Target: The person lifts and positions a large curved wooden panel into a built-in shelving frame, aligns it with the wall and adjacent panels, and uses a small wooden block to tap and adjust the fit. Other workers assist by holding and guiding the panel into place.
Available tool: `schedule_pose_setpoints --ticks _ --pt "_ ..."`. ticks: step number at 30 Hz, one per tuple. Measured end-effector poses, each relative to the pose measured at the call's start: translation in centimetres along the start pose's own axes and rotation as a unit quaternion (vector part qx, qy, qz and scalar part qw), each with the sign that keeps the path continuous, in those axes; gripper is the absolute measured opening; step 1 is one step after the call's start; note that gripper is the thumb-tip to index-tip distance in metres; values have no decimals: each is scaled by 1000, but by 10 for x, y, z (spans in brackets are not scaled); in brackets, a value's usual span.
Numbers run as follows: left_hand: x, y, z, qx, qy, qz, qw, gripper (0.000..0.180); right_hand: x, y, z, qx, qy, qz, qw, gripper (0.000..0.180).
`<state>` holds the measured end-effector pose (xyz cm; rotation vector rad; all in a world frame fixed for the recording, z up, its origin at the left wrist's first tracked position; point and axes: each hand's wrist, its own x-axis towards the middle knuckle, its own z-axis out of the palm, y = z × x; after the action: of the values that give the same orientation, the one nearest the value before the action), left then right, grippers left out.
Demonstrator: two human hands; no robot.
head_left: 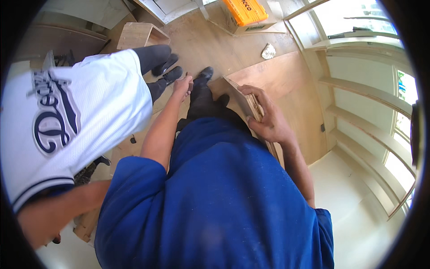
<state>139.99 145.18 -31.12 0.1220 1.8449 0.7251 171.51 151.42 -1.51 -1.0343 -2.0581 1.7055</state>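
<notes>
My right hand (271, 119) is closed over the upper edge of several thin plywood boards (251, 104), which stand on edge along my right side. The thumb is on the near face and the fingers reach over the edge. The lower part of the boards is hidden by my hand and my blue shirt. My left hand (182, 87) is in front of my legs, its fingers curled together. Something small and dark shows at the fingertips, too small to name.
A person in a white jersey (103, 96) stands close on my left, one arm near my side. Ahead are a wooden box (142, 36), an orange case (245, 12) and a white lump (268, 51) on the floor. A wooden wall frame (358, 87) with windows runs along the right.
</notes>
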Motion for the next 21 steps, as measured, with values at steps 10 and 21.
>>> schedule_pose_setpoints --ticks 10,21 --pt "-38 -28 -31 -2 -35 51 998 32 1 -3 5 -4 -9 -6 1000 66" --pt "-42 -32 -28 115 -71 53 989 42 -1 -5 6 23 -10 53 998 78"
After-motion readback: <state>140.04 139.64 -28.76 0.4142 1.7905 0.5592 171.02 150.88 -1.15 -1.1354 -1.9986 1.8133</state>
